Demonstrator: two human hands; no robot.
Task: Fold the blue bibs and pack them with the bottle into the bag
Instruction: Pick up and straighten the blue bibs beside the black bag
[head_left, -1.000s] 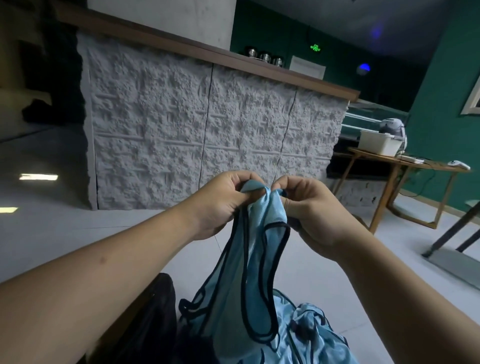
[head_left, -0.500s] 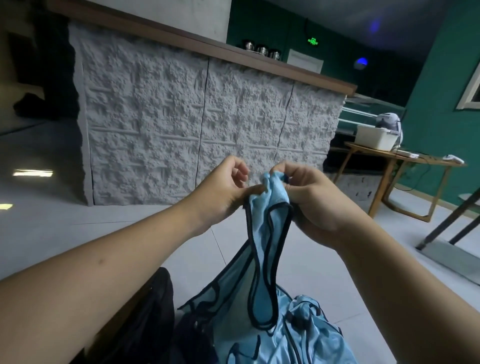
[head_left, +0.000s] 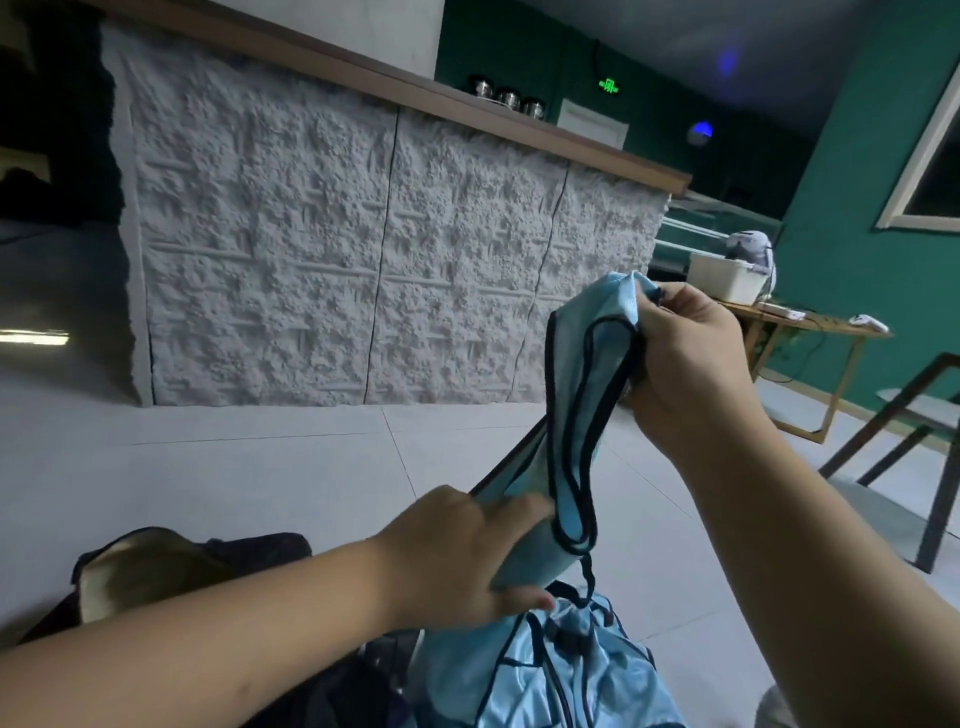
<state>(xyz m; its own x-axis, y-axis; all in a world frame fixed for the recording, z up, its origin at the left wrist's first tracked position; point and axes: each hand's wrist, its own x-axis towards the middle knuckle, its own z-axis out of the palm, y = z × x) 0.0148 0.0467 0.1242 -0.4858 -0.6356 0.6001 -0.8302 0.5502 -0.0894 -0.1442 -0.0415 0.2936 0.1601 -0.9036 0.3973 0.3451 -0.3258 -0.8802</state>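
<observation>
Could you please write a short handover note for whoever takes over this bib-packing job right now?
Right hand: raised, pinching the top of one light-blue mesh bib with dark trim.
Left hand: lower down, gripping the same bib's lower part, so it hangs stretched between the hands.
Below them lies a crumpled pile of the other light-blue bibs. A dark fabric bag with an open mouth sits on the floor to the left.
The bottle is not in view.
Done: one bib picked up and gathered lengthwise.
Left: finish this fold, fold the pile, pack bibs and bottle into the bag.
</observation>
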